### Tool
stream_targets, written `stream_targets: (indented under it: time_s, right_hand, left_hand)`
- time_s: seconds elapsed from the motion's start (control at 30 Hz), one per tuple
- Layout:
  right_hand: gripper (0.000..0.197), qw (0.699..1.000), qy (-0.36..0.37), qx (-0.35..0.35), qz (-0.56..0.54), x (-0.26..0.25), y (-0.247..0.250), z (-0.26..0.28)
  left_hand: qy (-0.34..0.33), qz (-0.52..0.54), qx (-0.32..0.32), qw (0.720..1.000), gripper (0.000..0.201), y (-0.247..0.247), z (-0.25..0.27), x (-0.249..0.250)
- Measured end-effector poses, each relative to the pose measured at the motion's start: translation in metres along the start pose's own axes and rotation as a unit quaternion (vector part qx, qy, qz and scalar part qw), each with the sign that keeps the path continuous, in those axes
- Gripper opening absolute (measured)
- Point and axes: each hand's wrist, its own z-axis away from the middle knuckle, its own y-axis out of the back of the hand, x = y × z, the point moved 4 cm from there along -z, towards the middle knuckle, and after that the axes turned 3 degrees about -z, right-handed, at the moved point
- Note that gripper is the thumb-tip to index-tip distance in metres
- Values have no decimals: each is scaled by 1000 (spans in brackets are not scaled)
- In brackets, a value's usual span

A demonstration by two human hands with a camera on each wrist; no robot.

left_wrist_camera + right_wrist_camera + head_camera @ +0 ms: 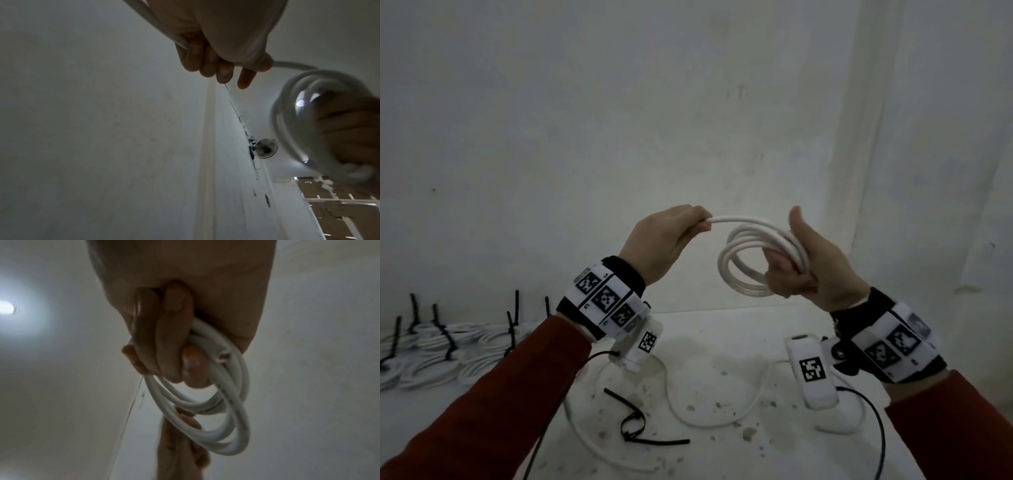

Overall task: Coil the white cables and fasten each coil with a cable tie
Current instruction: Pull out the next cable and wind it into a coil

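- Far left on the white table [722, 329], I see a row of finished coils [438, 349], each bound with a black cable tie [448, 339] whose tail sticks up.
- My left hand [664, 243] is raised above the table, thumb and curled fingers pinching the free run of the white cable [729, 218]; in the left wrist view the cable passes through the closed fingers [205, 65].
- Below it on the table lies a loose black cable tie [633, 421], bent into a small loop, beside a slack white cable [709, 419] curving across the speckled surface.
- Between my hands the held cable arcs over to a coil [750, 263] of several loops hanging in the air.
- My right hand [811, 267] grips that coil, fingers [164, 337] curled round the bundled loops, thumb pointing up.
- Both wrists carry white bands with black square markers over red sleeves [482, 404].
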Motion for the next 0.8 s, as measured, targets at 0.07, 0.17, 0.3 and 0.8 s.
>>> stream_targets:
  time_s: [0.07,0.17,0.3,0.8]
  right_hand:
    - [61,994,34,-11,-100,-4,-4,4]
    - [60,973,97,22,-209,-16,-9,9]
    - [50,941,199,78,-262,-27,-15,8]
    - [21,910,195,268,248,33,-37,-53]
  left_hand:
    - [28,-7,-1,1000,18,2,13,-13]
    - [40,-67,-35,996,27,0,37,-25]
    - [34,-139,-99,985,42,-5,70,-31]
    - [-117,-268,-172,941,25,54,90,20]
